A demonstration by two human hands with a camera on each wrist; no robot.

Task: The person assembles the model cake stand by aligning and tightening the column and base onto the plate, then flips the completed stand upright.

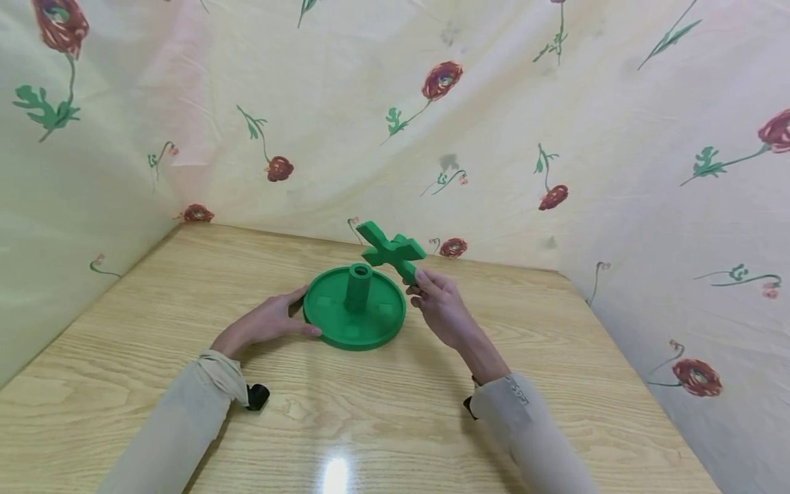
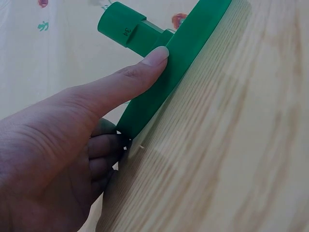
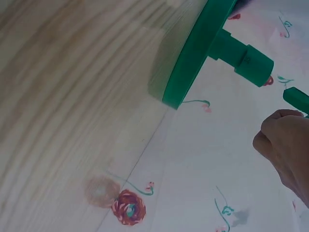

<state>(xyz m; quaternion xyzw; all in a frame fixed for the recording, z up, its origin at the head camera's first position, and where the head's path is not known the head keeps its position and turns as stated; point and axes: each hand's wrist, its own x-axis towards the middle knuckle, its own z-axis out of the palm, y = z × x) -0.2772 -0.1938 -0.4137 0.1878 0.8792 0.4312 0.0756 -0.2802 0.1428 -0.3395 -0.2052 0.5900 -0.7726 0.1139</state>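
A round green base [image 1: 327,322] with a raised rim lies on the table, a hollow post [image 1: 358,288] standing upright at its centre. My left hand [image 1: 271,319] holds the base's left edge, thumb [image 2: 145,72] against the rim and fingers curled around farther back. In my right hand [image 1: 441,309], thumb and fingers pinch one arm of a green cross-shaped piece [image 1: 390,252]. That piece is tilted in the air, above and to the right of the post. Only one end of the cross piece [image 3: 297,99] enters the right wrist view, beside the curled fingers.
The wooden table [image 1: 370,418] carries the base near its back half. A flowered cloth [image 1: 345,137] hangs behind the table and along both sides. Dark wrist devices [image 1: 258,396] show at the cuffs of both light sleeves.
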